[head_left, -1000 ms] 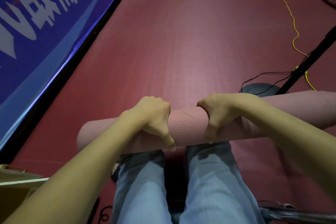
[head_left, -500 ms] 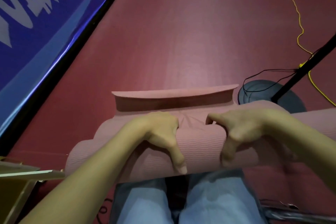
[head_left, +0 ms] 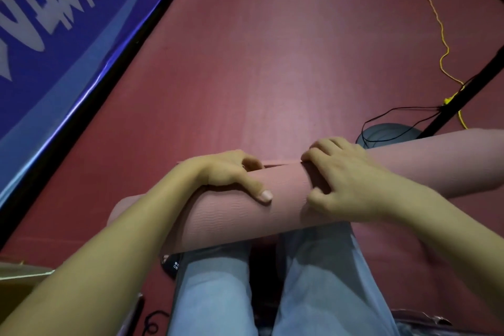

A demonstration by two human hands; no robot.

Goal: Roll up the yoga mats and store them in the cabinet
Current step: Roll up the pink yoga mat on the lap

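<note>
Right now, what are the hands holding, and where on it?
Both hands grip the rolled pink yoga mat near its middle. The left hand and right hand curl over its top, thumbs on the near side.

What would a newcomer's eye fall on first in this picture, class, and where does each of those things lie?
First, the pink rolled yoga mat lying across the person's lap in the lower middle, with the left hand and right hand curled over its top. Next, the big blue banner with white lettering along the left edge of the red floor. Then the thin yellow cord trailing down the right side.
</note>
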